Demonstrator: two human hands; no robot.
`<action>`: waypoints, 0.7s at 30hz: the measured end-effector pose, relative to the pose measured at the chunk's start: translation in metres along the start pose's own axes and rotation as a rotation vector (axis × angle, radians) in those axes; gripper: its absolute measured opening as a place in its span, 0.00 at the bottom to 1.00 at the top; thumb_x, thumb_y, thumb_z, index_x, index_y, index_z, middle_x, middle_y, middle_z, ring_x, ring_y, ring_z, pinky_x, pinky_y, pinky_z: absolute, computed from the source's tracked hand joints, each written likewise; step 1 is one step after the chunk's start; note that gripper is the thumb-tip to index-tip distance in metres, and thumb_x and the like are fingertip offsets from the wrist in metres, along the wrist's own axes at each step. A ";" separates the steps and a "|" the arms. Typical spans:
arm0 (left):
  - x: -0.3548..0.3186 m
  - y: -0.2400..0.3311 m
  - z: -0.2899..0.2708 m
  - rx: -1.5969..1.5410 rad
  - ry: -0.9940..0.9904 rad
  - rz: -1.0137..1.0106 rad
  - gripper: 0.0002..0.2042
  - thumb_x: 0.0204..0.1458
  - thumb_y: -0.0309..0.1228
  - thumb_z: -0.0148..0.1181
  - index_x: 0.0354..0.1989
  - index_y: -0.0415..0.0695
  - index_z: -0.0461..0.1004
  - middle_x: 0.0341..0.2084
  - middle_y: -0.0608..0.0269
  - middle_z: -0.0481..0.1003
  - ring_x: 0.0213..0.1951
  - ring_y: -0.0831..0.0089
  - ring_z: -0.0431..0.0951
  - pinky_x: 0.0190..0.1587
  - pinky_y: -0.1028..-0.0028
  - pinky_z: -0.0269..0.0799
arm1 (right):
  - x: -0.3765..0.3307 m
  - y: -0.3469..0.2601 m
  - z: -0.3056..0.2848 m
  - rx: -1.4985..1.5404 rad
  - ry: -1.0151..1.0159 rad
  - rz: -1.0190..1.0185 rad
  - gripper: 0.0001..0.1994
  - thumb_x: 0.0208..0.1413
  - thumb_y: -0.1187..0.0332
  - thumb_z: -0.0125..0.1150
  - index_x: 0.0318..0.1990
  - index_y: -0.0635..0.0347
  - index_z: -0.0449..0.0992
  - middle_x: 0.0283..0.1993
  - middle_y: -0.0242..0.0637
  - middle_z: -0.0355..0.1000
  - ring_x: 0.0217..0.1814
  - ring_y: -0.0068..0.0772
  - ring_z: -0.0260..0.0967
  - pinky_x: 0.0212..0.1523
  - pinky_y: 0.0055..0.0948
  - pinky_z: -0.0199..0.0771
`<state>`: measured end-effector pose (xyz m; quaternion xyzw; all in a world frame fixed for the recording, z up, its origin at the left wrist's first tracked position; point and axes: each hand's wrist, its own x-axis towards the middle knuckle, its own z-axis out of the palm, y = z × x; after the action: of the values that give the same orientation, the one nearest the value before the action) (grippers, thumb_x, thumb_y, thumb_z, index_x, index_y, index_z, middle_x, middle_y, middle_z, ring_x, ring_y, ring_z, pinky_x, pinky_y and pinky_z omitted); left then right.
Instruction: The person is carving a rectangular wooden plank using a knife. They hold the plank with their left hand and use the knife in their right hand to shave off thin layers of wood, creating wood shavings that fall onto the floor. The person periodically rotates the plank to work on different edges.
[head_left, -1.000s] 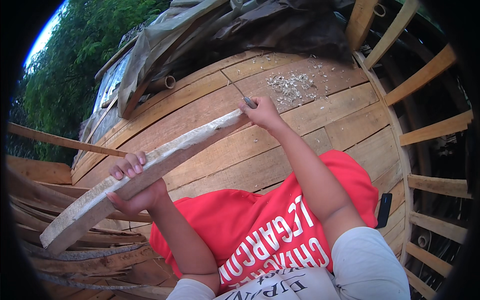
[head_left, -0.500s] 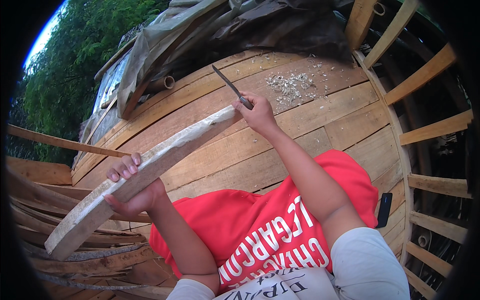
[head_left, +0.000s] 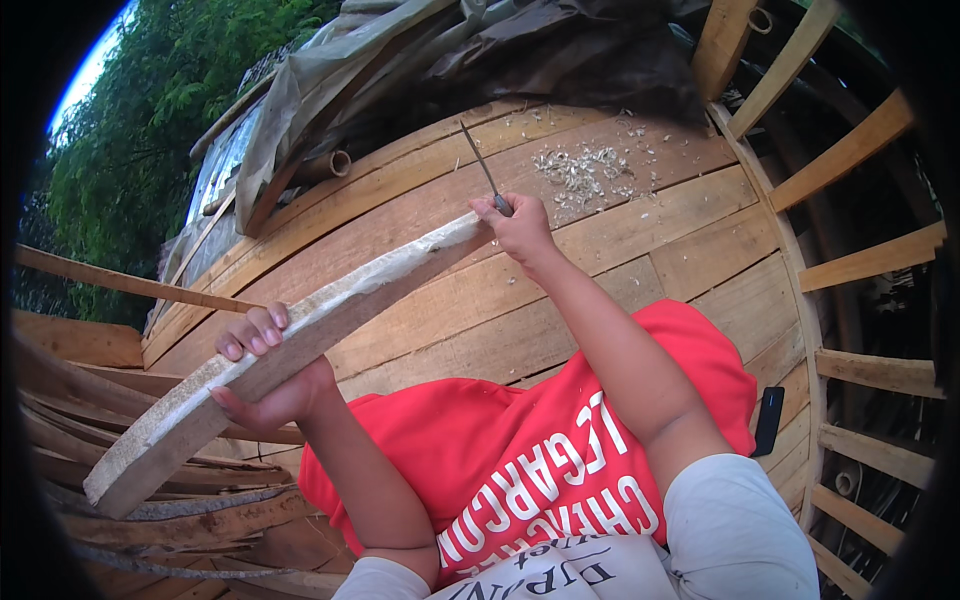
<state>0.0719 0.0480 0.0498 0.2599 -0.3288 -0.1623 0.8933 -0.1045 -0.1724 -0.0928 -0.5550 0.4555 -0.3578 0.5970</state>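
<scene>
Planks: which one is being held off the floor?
The long pale plank, gripped mid-length by the left hand; the right hand holds a thin blade at its far end. The floorboards lie flat.

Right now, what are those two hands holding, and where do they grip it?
The left hand grips the long pale wooden plank around its lower middle; the right hand holds a thin dark blade by its handle.
</scene>
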 end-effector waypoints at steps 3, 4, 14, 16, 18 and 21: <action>0.001 -0.001 0.001 0.011 -0.019 -0.006 0.22 0.50 0.58 0.55 0.33 0.51 0.65 0.23 0.68 0.66 0.30 0.72 0.66 0.41 0.68 0.60 | 0.002 0.000 -0.001 0.089 0.009 -0.011 0.12 0.57 0.62 0.67 0.33 0.64 0.80 0.29 0.32 0.77 0.27 0.19 0.68 0.29 0.27 0.68; 0.001 0.001 -0.001 0.025 -0.020 -0.009 0.22 0.50 0.58 0.55 0.33 0.51 0.65 0.23 0.68 0.66 0.30 0.72 0.66 0.41 0.68 0.60 | 0.003 -0.004 -0.003 0.218 -0.002 0.067 0.12 0.57 0.61 0.68 0.34 0.62 0.81 0.30 0.32 0.78 0.27 0.18 0.67 0.26 0.24 0.65; 0.002 0.006 -0.004 -0.008 0.046 -0.035 0.22 0.51 0.58 0.54 0.33 0.50 0.63 0.22 0.68 0.65 0.28 0.72 0.66 0.38 0.68 0.60 | 0.000 -0.065 -0.072 -0.222 -0.933 0.225 0.12 0.50 0.63 0.74 0.33 0.61 0.81 0.24 0.28 0.74 0.16 0.11 0.58 0.14 0.17 0.50; 0.002 0.004 -0.003 -0.001 0.029 -0.034 0.22 0.51 0.57 0.54 0.32 0.49 0.63 0.22 0.67 0.65 0.28 0.72 0.66 0.39 0.68 0.60 | 0.005 -0.069 -0.085 -0.385 -1.200 0.179 0.12 0.49 0.64 0.74 0.32 0.63 0.81 0.27 0.33 0.77 0.17 0.13 0.63 0.14 0.16 0.50; 0.003 0.004 -0.001 0.014 0.008 -0.035 0.21 0.50 0.55 0.55 0.32 0.49 0.63 0.22 0.67 0.65 0.28 0.71 0.66 0.39 0.67 0.60 | 0.006 -0.070 -0.091 -0.177 -1.009 0.145 0.13 0.52 0.63 0.71 0.38 0.64 0.81 0.35 0.38 0.79 0.20 0.15 0.69 0.14 0.15 0.52; 0.001 0.002 -0.001 0.038 -0.025 -0.038 0.20 0.50 0.54 0.56 0.32 0.48 0.63 0.23 0.66 0.65 0.29 0.71 0.66 0.40 0.67 0.60 | 0.001 -0.087 -0.081 0.222 -0.424 0.054 0.22 0.63 0.59 0.60 0.58 0.64 0.71 0.52 0.45 0.77 0.27 0.21 0.76 0.14 0.14 0.55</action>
<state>0.0737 0.0494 0.0512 0.2810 -0.3381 -0.1762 0.8807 -0.1734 -0.2114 -0.0039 -0.5364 0.2925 -0.2648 0.7461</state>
